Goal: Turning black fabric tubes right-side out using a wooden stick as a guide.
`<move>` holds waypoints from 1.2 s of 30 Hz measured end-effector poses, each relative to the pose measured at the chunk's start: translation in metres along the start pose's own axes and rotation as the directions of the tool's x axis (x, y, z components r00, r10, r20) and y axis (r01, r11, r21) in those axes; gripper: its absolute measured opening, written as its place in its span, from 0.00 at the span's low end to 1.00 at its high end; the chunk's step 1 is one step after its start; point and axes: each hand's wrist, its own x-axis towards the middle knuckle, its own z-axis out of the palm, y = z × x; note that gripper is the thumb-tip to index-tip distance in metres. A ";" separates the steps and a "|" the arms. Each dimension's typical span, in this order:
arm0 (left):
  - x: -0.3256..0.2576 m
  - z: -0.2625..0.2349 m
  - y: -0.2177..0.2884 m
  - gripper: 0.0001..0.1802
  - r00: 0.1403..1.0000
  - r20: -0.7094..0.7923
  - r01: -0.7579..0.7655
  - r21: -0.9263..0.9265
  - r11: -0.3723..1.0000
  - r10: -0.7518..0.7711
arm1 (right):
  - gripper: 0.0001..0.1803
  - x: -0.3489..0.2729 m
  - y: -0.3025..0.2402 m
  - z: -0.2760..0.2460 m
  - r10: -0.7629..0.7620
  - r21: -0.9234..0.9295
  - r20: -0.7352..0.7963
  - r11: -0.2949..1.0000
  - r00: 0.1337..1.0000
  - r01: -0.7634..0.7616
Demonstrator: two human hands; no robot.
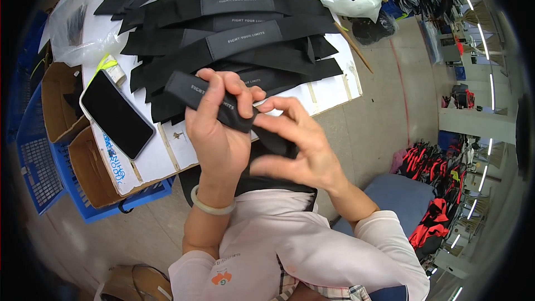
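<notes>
My left hand [220, 114] is closed round a black fabric strip [184, 86] that carries a dark grey printed patch. It holds the strip up above the near edge of the table, and the strip bends over toward the right. Close beside it is my right hand [301, 145], its thumb spread away and slightly blurred, its fingertips at the bent part of the strip. More of the black fabric shows below the right fingers. Behind both hands lies a heap of similar black strips [245, 39], several with the same grey patch.
A smartphone [118, 114] lies on the white table [329, 92], left of the heap. Cardboard boxes [95, 167] stand by a blue plastic crate [153, 194] at the left. Plastic bags [83, 28] sit at the back. Black and red goods [440, 173] are piled at the right.
</notes>
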 end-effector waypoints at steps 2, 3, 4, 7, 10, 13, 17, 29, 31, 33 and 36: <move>0.003 0.000 0.001 0.03 1.000 0.009 0.018 -0.065 0.998 -0.017 | 0.27 -0.005 -0.005 -0.001 0.078 -0.176 0.145 0.983 0.986 -0.052; -0.001 0.002 -0.004 0.03 0.999 0.020 0.040 -0.024 0.999 -0.039 | 0.26 -0.010 0.007 0.005 0.104 -0.259 0.175 0.964 0.979 -0.056; -0.006 0.006 -0.010 0.04 0.998 0.032 0.061 0.017 0.998 -0.061 | 0.24 -0.004 0.015 0.012 0.064 -0.291 0.149 0.956 0.987 -0.018; 0.001 0.008 -0.016 0.05 0.982 -0.031 0.182 -0.072 0.981 -0.185 | 0.24 0.011 0.026 0.011 0.073 -0.427 0.209 0.904 0.975 0.024; 0.016 0.002 -0.001 0.05 0.977 -0.011 0.210 -0.085 0.974 -0.212 | 0.20 0.020 0.018 0.008 0.029 -0.434 0.242 0.898 0.970 0.081; 0.018 0.006 0.011 0.05 0.985 0.080 0.160 -0.049 0.986 -0.156 | 0.13 0.008 0.003 -0.004 0.102 -0.420 0.268 0.907 0.958 0.021; 0.002 0.026 -0.014 0.07 0.986 -0.058 0.155 0.031 0.987 -0.153 | 0.14 0.022 0.031 -0.001 -0.137 -0.545 0.218 0.804 0.966 0.237; -0.012 0.029 -0.024 0.15 0.995 0.094 0.025 0.192 0.981 -0.044 | 0.15 0.010 0.036 0.004 -0.206 -0.482 0.008 0.857 0.978 0.184; -0.006 0.024 -0.013 0.16 0.966 0.126 0.214 0.111 0.971 -0.227 | 0.13 0.006 0.039 -0.001 -0.192 -0.535 0.161 0.807 0.968 0.249; 0.001 0.024 -0.007 0.15 0.978 0.158 0.125 0.082 0.989 -0.137 | 0.17 0.000 0.030 -0.012 -0.351 -0.394 0.073 0.850 0.933 0.350; -0.007 0.019 -0.014 0.15 0.967 0.229 0.005 0.423 0.906 -0.112 | 0.25 -0.014 0.018 -0.051 -0.318 -0.346 -0.031 0.893 0.948 0.288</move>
